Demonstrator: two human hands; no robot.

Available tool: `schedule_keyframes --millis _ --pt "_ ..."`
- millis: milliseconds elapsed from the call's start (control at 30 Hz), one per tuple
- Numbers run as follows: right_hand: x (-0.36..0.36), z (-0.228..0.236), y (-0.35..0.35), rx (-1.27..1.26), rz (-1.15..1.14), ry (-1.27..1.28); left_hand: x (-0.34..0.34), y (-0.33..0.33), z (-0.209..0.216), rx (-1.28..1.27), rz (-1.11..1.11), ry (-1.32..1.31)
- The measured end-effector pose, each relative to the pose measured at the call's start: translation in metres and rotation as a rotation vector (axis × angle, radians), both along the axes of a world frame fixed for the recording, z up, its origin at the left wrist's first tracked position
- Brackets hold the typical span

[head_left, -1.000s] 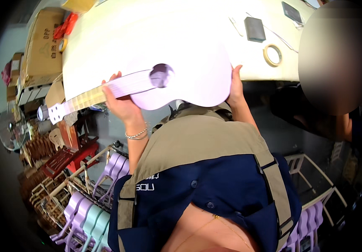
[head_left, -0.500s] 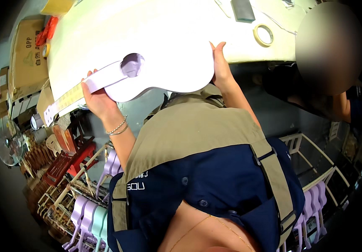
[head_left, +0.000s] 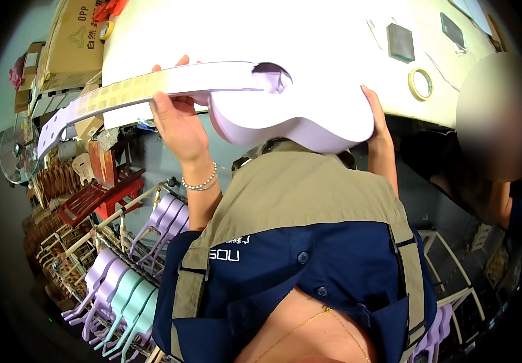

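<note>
A pale lilac ukulele (head_left: pixel 285 128) without strings is held level in front of my body, at the table's near edge. Its headstock points left, and yellowish masking tape (head_left: pixel 119 91) covers much of its fingerboard. Crumpled lilac material shows inside the sound hole (head_left: pixel 273 81). My left hand (head_left: pixel 182 130) is wrapped around the neck, thumb on the near side and fingertips showing beyond the far side. At the rounded lower end of the body, my right hand (head_left: pixel 378 124) grips the edge, its fingers partly hidden by the instrument.
On the pale table (head_left: pixel 182 30) lie a tape roll (head_left: pixel 420 84) and a dark grey block (head_left: pixel 401 43). Another person (head_left: pixel 479 187) is at the right. Cartons (head_left: pixel 70 45), a fan (head_left: pixel 20 147) and racks of lilac and mint instrument necks (head_left: pixel 131 296) stand to the left.
The ukulele has tilted, showing more of its lilac side, and lies further right in the picture. My left hand has shifted along the neck toward the headstock. The whole view has shifted too.
</note>
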State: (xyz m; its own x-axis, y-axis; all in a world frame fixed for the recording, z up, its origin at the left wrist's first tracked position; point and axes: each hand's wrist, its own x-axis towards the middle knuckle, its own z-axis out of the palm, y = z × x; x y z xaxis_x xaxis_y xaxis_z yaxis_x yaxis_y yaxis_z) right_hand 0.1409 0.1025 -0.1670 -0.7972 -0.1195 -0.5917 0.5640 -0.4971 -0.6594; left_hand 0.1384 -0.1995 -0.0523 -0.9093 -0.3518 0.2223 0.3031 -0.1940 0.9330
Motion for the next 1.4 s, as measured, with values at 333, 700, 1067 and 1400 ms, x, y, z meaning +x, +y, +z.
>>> schedule_keyframes --millis 333,700,1067,1400 --pt "0.016 -0.014 0.003 -0.024 -0.049 0.037 0.001 -0.002 0.017 -0.076 -0.031 0.113" --pt "0.007 -0.029 -0.026 0.218 -0.011 0.367 -0.005 0.037 0.041 -0.228 -0.246 0.236" --pt "0.009 -0.035 -0.029 0.277 0.078 0.565 -0.021 0.069 0.056 -0.436 -0.402 0.218" --pt "0.021 -0.005 -0.013 0.516 0.034 0.428 -0.031 0.055 0.050 -0.277 -0.226 0.181"
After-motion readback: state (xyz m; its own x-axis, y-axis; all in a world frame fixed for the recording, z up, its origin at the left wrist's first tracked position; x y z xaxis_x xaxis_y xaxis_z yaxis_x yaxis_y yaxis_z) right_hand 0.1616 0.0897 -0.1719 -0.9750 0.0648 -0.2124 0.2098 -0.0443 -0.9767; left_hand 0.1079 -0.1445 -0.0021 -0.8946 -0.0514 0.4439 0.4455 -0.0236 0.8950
